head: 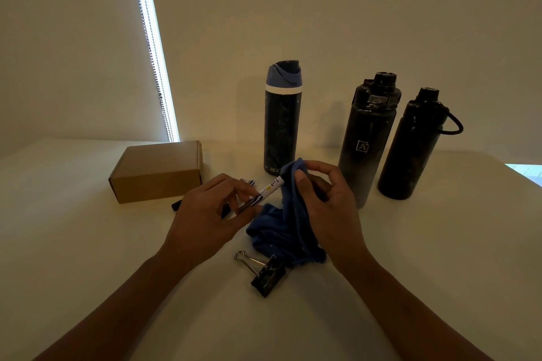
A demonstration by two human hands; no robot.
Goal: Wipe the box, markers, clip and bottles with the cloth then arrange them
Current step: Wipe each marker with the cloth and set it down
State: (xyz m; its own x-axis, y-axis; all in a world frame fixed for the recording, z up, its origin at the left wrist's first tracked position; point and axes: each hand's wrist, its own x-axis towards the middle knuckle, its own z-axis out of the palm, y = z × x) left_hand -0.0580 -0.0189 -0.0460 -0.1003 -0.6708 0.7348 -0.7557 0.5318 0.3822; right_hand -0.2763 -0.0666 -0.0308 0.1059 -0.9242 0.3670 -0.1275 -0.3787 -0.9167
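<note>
My left hand [205, 214] holds a white marker [268, 188] by its lower end, tilted up to the right. My right hand [325, 199] pinches a blue cloth [286, 226] around the marker's upper tip; the rest of the cloth hangs onto the table. Another marker [247, 181] lies behind my left hand, mostly hidden, and a dark marker end [177, 204] shows by the box. A brown cardboard box [157, 171] sits shut at the left. A black binder clip [265, 272] lies in front of the cloth. Three bottles stand at the back: a blue-capped one [282, 117], a black one with a logo [366, 138] and a black one with a loop [410, 143].
The white table [410, 243] meets a plain wall behind the bottles. A bright window strip with a bead chain [152, 47] runs down at the back left. A lit patch [525, 171] marks the table's right edge.
</note>
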